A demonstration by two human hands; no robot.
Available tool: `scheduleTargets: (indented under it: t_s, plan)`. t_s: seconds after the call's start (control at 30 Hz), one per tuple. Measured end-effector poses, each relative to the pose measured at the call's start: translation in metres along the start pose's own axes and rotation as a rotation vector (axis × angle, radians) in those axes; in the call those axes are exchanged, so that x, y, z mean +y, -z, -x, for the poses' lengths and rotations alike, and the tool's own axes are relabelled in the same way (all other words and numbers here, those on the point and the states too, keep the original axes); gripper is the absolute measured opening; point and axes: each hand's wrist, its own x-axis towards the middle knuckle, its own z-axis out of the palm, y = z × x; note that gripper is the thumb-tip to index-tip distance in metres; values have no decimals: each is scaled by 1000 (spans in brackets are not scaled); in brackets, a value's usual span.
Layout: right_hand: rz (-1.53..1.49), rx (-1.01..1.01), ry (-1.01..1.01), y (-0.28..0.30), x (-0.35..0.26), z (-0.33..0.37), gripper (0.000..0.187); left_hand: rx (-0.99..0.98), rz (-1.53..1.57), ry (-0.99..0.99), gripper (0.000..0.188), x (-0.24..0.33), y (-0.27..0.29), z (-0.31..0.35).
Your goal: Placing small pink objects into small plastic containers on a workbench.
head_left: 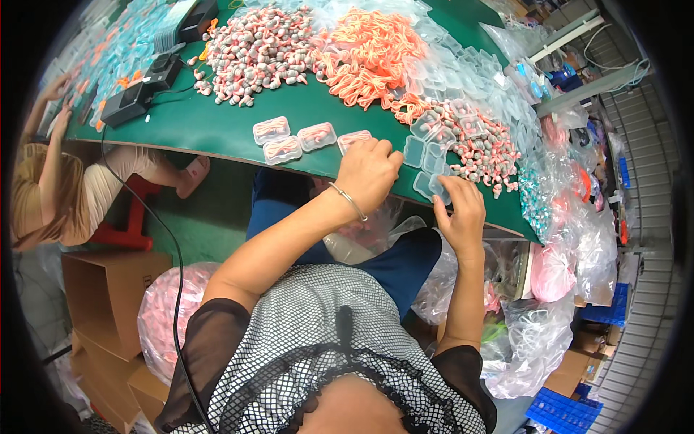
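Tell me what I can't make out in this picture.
All in the head view:
- Left hand: fingertips, hidden by its own curled fingers.
- Rightmost cord-filled case: near right part, covered by that hand.
- Co-worker's hands: whether they hold anything, too small to tell.
- Plastic bag: its pink contents' exact shape, blurred by film.

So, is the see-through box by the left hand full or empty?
Not empty: pinkish cord shows inside the clear plastic case by the left hand. I can't tell how full.
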Motion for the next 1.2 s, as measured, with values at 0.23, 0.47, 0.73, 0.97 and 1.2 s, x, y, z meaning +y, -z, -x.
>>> scheduleTargets:
  t_s: [0.23,0.47,0.73,0.97,1.2]
  plan:
    - [-2,58,-18,0,11,6,34,55,-17,5,12,3,-11,-4]
    - [46,138,-23,-1,6,8,33,29,598,281,29,10,-1,-4]
    - [-170,139,-96,-20,-3,-1,21,-4,792,136,30,38,-19,-12]
    - [-14,150,-64,-18,-5,-1,14,-58,234,-101,33,26,-23,-3]
    - [-26,166,-92,-17,2,2,17,12,223,-154,29,20,-27,-4]
